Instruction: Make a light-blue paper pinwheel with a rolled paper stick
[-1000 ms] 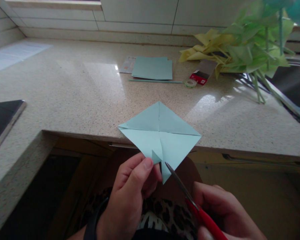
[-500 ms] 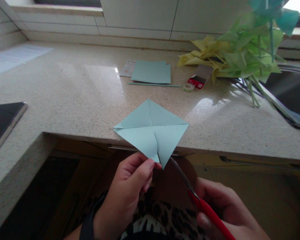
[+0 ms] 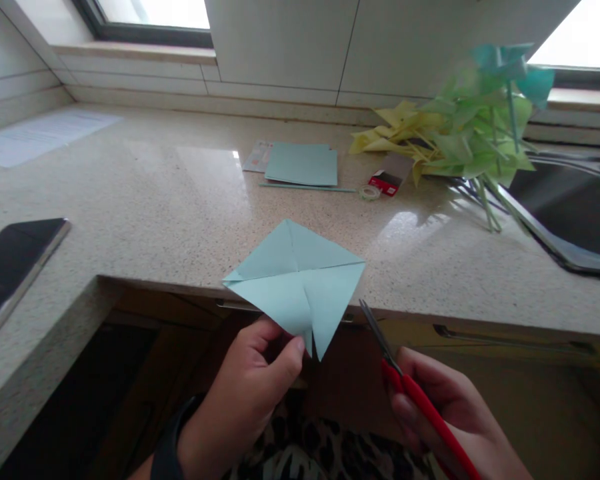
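A pale blue-green square of paper (image 3: 280,293), turned like a diamond, reaches over the counter's front edge. Creases run across it, and slits show at its left corner and its near corner. My left hand (image 3: 260,373) pinches the paper beside the near slit, thumb on top and fingers underneath. Red-handled scissors (image 3: 420,403) are in my right hand (image 3: 450,393), to the right of the paper and apart from it. Their blades point up and away, nearly closed, with a narrow gap at the tips.
Behind the paper lie a stack of blue-green sheets (image 3: 303,165), a thin stick (image 3: 310,188), a tape roll (image 3: 369,193) and a small red box (image 3: 387,181). Paper pinwheels (image 3: 480,127) rest by the sink (image 3: 570,207). A phone (image 3: 20,267) and a printed sheet (image 3: 45,137) are left.
The scissors have drawn away from the paper to the right, and their tips have parted slightly. The flap at the near slit has shifted in my left hand. The camera view has tilted up.
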The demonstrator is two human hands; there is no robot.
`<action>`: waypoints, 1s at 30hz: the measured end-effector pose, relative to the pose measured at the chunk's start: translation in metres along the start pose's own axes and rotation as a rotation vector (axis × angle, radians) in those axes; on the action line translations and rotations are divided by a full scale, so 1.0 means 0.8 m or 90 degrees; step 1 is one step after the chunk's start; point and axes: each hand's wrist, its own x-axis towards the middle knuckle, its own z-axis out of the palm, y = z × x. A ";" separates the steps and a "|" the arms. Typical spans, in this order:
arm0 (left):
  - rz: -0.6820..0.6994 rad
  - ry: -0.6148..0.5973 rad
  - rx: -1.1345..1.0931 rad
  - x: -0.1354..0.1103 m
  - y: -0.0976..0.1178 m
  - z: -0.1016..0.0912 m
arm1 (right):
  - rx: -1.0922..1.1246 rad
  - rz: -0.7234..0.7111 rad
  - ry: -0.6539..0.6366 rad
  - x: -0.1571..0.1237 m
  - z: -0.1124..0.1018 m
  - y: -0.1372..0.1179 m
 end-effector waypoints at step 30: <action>0.088 0.047 0.114 -0.009 0.016 -0.009 | 0.063 0.012 -0.091 0.024 0.062 -0.024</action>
